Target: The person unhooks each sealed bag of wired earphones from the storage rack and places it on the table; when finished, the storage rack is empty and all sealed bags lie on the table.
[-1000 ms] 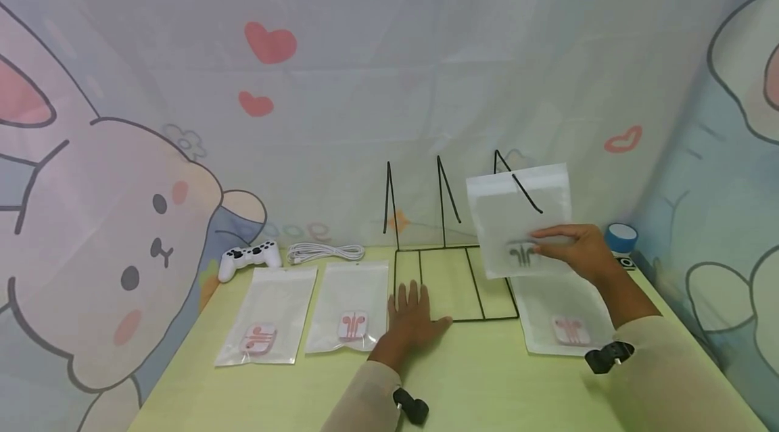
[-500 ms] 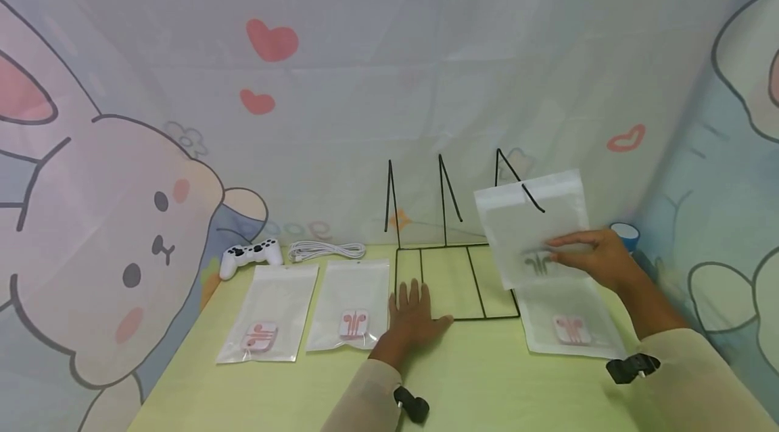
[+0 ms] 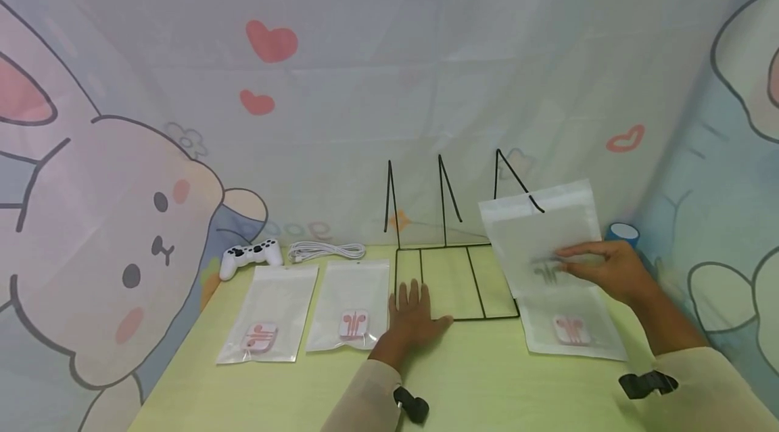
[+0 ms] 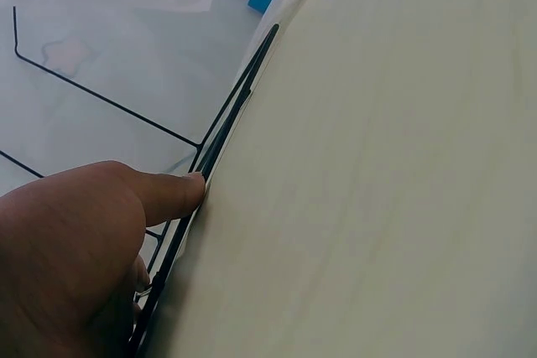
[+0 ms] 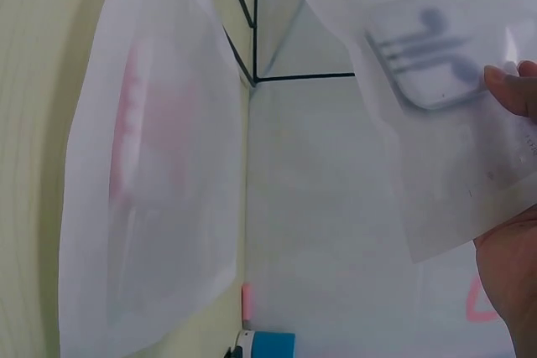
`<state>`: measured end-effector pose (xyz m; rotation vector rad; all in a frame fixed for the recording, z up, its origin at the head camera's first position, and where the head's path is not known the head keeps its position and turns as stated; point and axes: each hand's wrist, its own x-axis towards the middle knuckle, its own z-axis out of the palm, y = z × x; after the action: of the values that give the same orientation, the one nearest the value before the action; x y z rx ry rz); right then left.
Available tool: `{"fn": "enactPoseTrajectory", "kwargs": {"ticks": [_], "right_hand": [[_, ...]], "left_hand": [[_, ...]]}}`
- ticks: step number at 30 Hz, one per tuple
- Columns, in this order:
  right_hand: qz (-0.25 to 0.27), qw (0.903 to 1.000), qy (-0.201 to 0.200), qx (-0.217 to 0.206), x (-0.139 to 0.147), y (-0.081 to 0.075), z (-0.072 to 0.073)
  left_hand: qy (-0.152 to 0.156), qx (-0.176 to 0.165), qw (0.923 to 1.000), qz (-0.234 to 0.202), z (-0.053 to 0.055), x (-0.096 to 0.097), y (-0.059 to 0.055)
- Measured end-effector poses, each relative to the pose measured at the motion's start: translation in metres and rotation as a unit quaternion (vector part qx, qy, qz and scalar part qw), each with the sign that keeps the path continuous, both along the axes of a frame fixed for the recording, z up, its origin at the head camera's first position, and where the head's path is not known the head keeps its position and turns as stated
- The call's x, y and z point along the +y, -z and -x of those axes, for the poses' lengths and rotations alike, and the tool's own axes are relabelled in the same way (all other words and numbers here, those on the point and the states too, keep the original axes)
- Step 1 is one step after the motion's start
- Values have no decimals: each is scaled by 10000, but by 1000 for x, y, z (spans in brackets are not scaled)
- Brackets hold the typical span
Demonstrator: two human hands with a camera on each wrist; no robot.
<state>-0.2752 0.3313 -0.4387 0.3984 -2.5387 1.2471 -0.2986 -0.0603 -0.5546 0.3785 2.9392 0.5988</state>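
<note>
In the head view my right hand (image 3: 611, 268) pinches a frosted zip bag (image 3: 538, 232) holding an earphone case with a dark print, also visible in the right wrist view. The tip of the right prong of a black wire rack (image 3: 477, 283) pokes through the bag's top. My left hand (image 3: 414, 314) lies with straight fingers on the rack's base; its thumb (image 4: 172, 194) touches the front wire. Under the held bag, another bag (image 3: 560, 341) with a pink-printed earphone case lies on the table.
Two more bags (image 3: 268, 303) (image 3: 359, 290) with pink-printed cases lie left of the rack. Behind them are a white game controller (image 3: 251, 256) and a coiled white cable (image 3: 325, 251). A blue tape roll (image 3: 623, 232) stands at the back right, near the printed curtain (image 3: 341, 114).
My right hand has moved right and slightly down with the bag, which has slid along the prong toward its tip. My left hand has stayed put.
</note>
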Motion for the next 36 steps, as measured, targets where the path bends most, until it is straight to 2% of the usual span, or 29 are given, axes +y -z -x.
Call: {"fn": "enactPoseTrajectory", "kwargs": {"ticks": [10,19,29,36], "right_hand": [[-51,9986,-189,500,3,5,-13],[153,9937,-667,889,3,4,-21],[275,9883,-975,1138,2,4,-28],[443,9811,-1173,1472,0,6,-31]], "left_hand": [[7,128,9998,122,2,-1,2],[-15,183,9995,249,5,-1,5],[30,153,9999,73,4,-1,3],[37,159,9999,48,2,-1,1]]}}
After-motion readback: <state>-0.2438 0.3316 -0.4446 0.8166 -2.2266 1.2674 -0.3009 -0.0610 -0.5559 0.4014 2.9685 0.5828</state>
